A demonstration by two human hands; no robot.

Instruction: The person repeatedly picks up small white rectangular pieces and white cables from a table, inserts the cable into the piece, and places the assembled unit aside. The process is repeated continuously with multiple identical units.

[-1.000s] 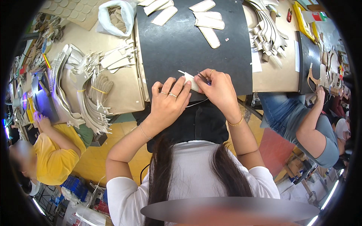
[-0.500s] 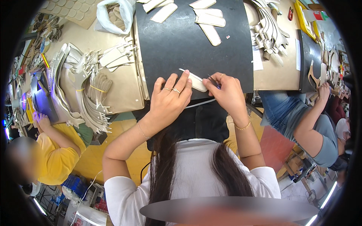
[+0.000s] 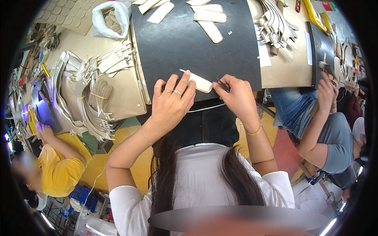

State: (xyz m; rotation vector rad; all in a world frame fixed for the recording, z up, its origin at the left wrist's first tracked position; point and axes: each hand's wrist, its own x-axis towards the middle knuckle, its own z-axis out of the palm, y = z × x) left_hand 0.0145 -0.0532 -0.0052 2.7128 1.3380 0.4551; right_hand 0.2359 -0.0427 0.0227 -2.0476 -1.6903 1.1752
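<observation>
A cream, rounded strap-like piece (image 3: 201,83) lies slantwise near the front edge of the black mat (image 3: 177,47). My left hand (image 3: 169,103) holds it at its far left end; the index fingertip rests on top, the other fingers are spread, and the thumb is hidden. At the piece's near right end, my right hand (image 3: 237,96) is closed in a pinch around a small dark pointed tool (image 3: 223,85). The tool's tip is close to the piece, but its exact kind is not clear. Several similar cream pieces (image 3: 209,16) lie at the mat's far side.
Left of the mat are bundled cream strips (image 3: 84,84), a coil of tan cord (image 3: 101,94) and a white bag (image 3: 94,19) of tan pieces. More curved strips (image 3: 275,23) lie to the right. Co-workers sit on both sides; the right one holds a hammer-like tool (image 3: 326,67).
The whole view has shifted slightly. The cream piece shows more between my hands, with little change in either hand's hold. The co-worker's hand on the right has moved up.
</observation>
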